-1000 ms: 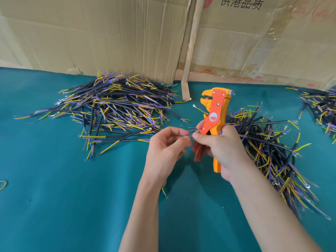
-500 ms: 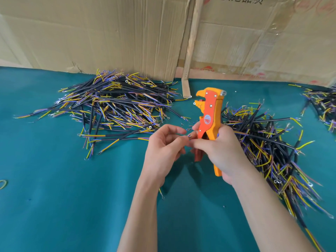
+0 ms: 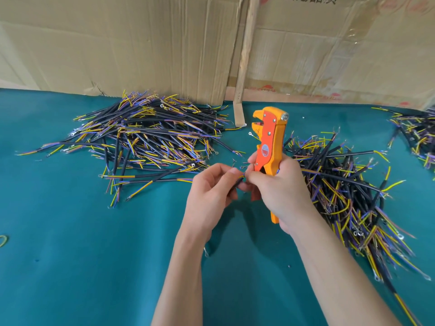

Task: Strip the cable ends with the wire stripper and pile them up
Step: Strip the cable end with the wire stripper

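Hands meet beside stripper: right hand grips it, left hand pinches one cable; big piles either side, work seemingly midway.

My bench wears a teal cloth, matt and faintly napped. The orange and yellow plastic wire stripper has a smooth, slightly glossy shell, with a shiny metal knob at its head. The short black-sheathed cables in the left pile and the right pile have smooth, dull-sheened plastic jackets, with yellow and purple cores and small bright metal ring terminals. Behind stands creased, matt brown corrugated cardboard, glossy tape on its right part, and a rough bare wooden strip.
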`<state>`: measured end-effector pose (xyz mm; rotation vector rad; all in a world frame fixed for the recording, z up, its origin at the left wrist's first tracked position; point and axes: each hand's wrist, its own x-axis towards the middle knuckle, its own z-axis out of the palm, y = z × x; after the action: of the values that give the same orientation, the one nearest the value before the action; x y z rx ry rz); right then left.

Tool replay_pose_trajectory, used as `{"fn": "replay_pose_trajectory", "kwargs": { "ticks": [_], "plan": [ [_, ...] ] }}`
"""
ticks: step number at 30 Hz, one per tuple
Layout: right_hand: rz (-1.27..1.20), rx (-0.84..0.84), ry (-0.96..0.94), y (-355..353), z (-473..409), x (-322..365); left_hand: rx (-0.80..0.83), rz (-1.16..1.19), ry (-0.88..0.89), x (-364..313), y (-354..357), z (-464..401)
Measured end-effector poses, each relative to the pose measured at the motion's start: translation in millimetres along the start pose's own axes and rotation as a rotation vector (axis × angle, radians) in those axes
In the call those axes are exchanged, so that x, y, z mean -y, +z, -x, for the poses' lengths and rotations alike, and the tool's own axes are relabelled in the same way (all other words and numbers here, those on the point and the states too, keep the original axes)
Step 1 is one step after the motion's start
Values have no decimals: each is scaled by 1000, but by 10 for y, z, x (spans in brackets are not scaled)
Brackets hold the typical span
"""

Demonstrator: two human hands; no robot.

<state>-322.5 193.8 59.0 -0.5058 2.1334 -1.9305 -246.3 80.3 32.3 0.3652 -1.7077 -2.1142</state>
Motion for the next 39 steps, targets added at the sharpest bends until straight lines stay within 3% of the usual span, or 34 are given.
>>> {"fn": "replay_pose_trajectory", "kwargs": {
  "ticks": [6,10,17,23,29,32,36,39],
  "plan": [
    [-188,-121,71,52,45,-52,-39,-80,-20,47,0,-17],
    [-245,-113,108,-24,74,-67,-66,-56,-4,35,-48,-21],
    [-95,11,35,-39,191,-69,-19,-81,-12,42,-22,-10],
    [-118,-23,-17,-74,168,-67,31,-50,-12,35,-22,5],
    [-368,-112,136,-149,165,-37,-37,-11,26,20,-41,-6],
    [-600,67,299,-297,250,22,-106,-2,56,11,-64,-8],
    [-508,323,517,-370,492,-94,-149,6,95,18,-77,-15],
    [-567,433,555,-332,579,-140,-156,-29,118,31,-74,-18]
  ]
}}
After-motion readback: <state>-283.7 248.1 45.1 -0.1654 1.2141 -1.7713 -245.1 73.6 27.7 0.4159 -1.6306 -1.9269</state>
